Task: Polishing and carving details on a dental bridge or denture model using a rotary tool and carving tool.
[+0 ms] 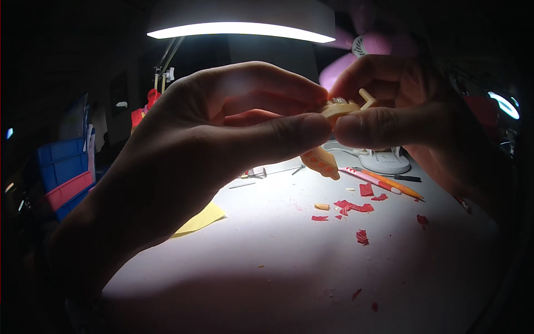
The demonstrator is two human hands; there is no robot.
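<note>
Between my two hands, raised above the table under the lamp, is a small cream-coloured moulded piece [321,161] with orange patches on its lower end and a thin peg sticking up near the right thumb. My left hand [239,122] pinches it from the left with thumb and fingertips. From the right, my right hand [397,114] grips the same piece between thumb and curled fingers. The two thumb tips nearly meet in front of it and cover its middle, so its full shape is hidden.
Red scraps [353,207] and a tan bit [321,206] lie on the white table [267,234]. Behind them are an orange pen [400,187], a pink-and-white pen [372,179] and a yellow paper [201,220]. A lamp [242,29] hangs overhead, blue bins [62,161] stand left, a pink fan [374,44] behind.
</note>
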